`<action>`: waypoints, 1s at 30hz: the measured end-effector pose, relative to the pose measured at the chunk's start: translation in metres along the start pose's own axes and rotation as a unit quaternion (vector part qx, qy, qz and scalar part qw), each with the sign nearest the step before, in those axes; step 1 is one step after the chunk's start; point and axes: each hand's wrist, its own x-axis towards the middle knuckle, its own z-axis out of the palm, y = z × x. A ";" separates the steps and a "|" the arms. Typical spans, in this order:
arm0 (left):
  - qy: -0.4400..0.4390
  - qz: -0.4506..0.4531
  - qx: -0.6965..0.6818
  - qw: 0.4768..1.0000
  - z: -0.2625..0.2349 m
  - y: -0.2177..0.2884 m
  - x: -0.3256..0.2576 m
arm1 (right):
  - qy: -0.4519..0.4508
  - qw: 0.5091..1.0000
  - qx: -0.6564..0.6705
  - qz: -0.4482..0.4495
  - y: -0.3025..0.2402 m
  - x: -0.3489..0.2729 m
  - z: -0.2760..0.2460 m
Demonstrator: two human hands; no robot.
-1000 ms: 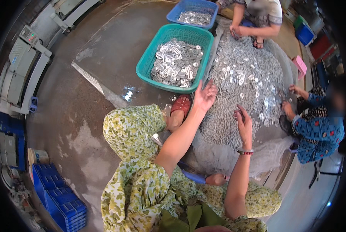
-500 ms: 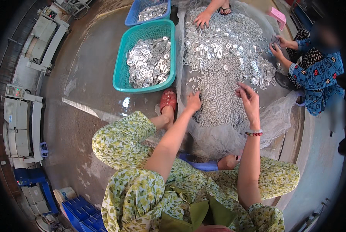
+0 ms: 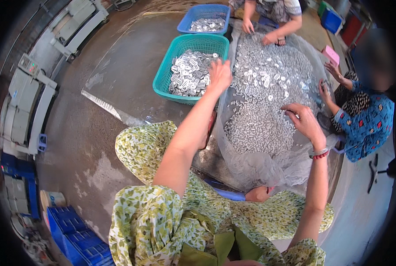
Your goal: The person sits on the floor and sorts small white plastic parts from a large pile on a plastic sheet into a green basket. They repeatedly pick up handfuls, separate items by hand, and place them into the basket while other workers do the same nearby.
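Observation:
My left hand (image 3: 220, 76) is over the right rim of a green plastic basket (image 3: 160, 83), its fingers apart and slightly blurred. Inside the basket lie many flat, silvery slotted pieces and round discs (image 3: 190, 71). Over the right part of a heap of small grey metal slugs (image 3: 260, 128) hovers my right hand (image 3: 305, 122). Its index finger and thumb are bent with a gap between them, and nothing shows in it. Larger shiny discs and slotted pieces (image 3: 264, 80) lie scattered across the heap's far part.
A translucent sheet (image 3: 251, 170) lies under the heap. Beyond the green basket is a blue basket (image 3: 227, 17) of similar pieces. One person reaches in from the far side; another, in a blue patterned top (image 3: 368, 119), sits at the right. Machines (image 3: 18, 104) line the left.
My left hand has gone from the heap's left edge to the green basket's rim. The view has shifted. The far person now has both hands visible at the heap.

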 end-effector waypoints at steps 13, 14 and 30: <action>-0.250 0.540 0.249 0.764 -0.180 0.236 0.059 | -0.093 0.961 -0.260 -0.034 0.024 -0.073 -0.039; -0.294 0.556 0.365 0.686 -0.241 0.259 0.033 | -0.086 0.970 -0.218 -0.071 0.016 -0.057 -0.020; -0.307 0.659 0.145 0.672 -0.274 0.275 -0.078 | -0.261 0.956 -0.095 0.099 0.014 -0.053 -0.013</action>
